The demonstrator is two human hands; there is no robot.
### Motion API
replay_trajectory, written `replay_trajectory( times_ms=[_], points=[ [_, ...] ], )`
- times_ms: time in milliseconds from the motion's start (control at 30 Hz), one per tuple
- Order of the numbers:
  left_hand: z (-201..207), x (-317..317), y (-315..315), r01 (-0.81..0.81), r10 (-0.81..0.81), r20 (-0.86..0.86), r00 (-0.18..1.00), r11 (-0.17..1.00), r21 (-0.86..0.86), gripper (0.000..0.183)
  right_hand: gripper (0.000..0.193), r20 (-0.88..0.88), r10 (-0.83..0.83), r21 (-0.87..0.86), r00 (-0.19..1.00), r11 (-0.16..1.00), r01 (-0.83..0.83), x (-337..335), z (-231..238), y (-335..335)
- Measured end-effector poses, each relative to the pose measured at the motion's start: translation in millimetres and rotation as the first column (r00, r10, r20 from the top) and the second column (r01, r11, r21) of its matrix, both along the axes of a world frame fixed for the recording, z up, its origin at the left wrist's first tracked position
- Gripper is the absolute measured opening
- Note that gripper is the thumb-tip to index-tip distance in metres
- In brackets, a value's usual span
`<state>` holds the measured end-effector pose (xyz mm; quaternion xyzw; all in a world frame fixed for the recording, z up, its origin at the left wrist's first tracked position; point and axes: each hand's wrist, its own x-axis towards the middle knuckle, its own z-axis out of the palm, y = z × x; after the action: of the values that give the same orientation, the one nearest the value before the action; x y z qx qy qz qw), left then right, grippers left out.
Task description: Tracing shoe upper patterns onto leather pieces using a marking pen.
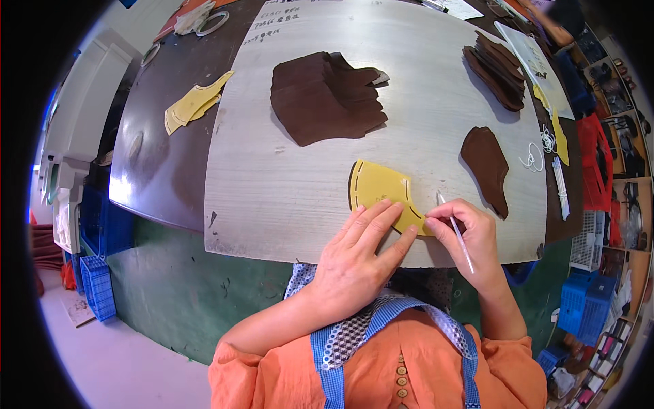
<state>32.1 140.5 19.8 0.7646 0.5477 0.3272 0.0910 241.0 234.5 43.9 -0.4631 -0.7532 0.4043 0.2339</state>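
Blue basket (99,289) at left, red crate (595,163), white basket (588,241)

a dark table (153,160) stretches out to nine o'clock, its glossy top catching white light. toward eight, green floor (184,293) meets pale floor (129,368) near a blue basket (99,290). packed shelves (639,262) line three o'clock, and a white cabinet (82,95) stands at ten.

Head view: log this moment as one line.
left hand: on yellow slotted template | right hand: holding slim white pen | brown leather piece: right of template
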Motion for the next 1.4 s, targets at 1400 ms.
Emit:
replay_trajectory(
  times_ms=[1400],
  points=[
    [-0.2, -0.9, -1.9, -0.011, 0.012, -0.08, 0.997, 1.0, 0.012, 0.047, 0.009, 0.331, 0.139, 0.299, 0.933, 0.923, -0.243, -31.7, 28.0, 33.4]
  ],
)
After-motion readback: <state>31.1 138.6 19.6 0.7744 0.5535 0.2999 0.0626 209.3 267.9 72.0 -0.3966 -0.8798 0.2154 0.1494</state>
